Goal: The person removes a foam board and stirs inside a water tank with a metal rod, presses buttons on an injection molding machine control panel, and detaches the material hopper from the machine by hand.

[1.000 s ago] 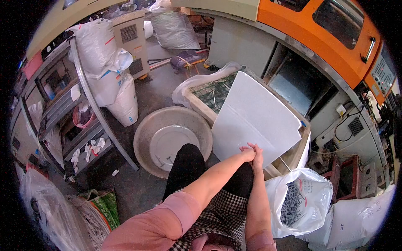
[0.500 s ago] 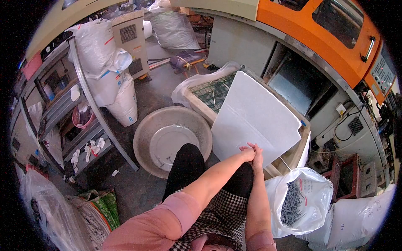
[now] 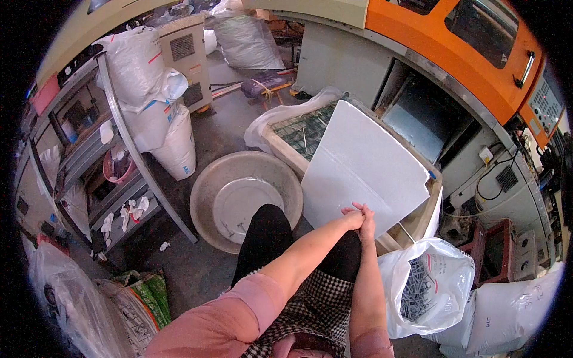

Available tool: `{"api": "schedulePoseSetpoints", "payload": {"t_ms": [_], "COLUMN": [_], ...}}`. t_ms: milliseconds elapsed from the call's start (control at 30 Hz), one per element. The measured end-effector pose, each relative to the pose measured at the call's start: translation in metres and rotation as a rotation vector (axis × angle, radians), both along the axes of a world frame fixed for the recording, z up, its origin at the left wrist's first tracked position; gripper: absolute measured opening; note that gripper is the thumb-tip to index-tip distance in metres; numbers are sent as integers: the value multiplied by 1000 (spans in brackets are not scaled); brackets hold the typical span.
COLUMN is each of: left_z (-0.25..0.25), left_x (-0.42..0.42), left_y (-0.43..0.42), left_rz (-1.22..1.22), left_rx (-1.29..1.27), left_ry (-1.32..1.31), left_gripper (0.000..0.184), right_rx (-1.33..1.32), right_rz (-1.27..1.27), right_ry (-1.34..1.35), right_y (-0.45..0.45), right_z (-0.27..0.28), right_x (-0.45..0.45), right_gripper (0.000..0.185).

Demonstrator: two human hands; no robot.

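My left hand and my right hand are clasped together over my right knee, fingers closed around each other. No object shows in them. Just beyond lies a large white board, slanting across a long bin that holds green netting-like material and thin sticks. Left of my knees, a wide round basin sits on the floor with a few small pieces in its bottom. Beside my right forearm stands an opened white bag, filled with grey, thin plastic-looking pieces.
An orange-fronted machine with a dark chute rises behind the bin. On the left stand a metal rack and stacked white sacks. More sacks lie at lower right; clear plastic wrapping is at lower left.
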State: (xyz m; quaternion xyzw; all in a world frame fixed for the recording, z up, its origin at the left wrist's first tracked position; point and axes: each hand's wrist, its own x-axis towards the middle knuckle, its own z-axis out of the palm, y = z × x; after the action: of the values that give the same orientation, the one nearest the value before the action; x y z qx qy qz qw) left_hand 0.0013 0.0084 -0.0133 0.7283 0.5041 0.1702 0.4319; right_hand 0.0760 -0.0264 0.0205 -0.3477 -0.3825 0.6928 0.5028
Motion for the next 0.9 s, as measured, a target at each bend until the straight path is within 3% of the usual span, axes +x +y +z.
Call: {"api": "schedulePoseSetpoints", "payload": {"t_ms": [67, 167, 267, 467, 900], "left_z": [-45, -36, 18, 3, 21], "left_x": [12, 9, -2, -2, -6], "left_y": [21, 16, -10, -1, -12], "left_rz": [-22, -26, 31, -30, 6], "left_rx": [101, 90, 4, -7, 15], "left_ry": [-65, -76, 55, -37, 30], "left_gripper": [60, 61, 63, 66, 64], "right_rx": [20, 16, 3, 2, 12], "right_rz": [-13, -12, -17, -25, 3], "right_ry": [-4, 3, -6, -5, 25], "right_y": [-4, -2, -1, 1, 5], "right_z": [6, 2, 1, -3, -12], "right_x": [-2, -1, 0, 0, 4], "right_gripper": [54, 54, 54, 53, 52]}}
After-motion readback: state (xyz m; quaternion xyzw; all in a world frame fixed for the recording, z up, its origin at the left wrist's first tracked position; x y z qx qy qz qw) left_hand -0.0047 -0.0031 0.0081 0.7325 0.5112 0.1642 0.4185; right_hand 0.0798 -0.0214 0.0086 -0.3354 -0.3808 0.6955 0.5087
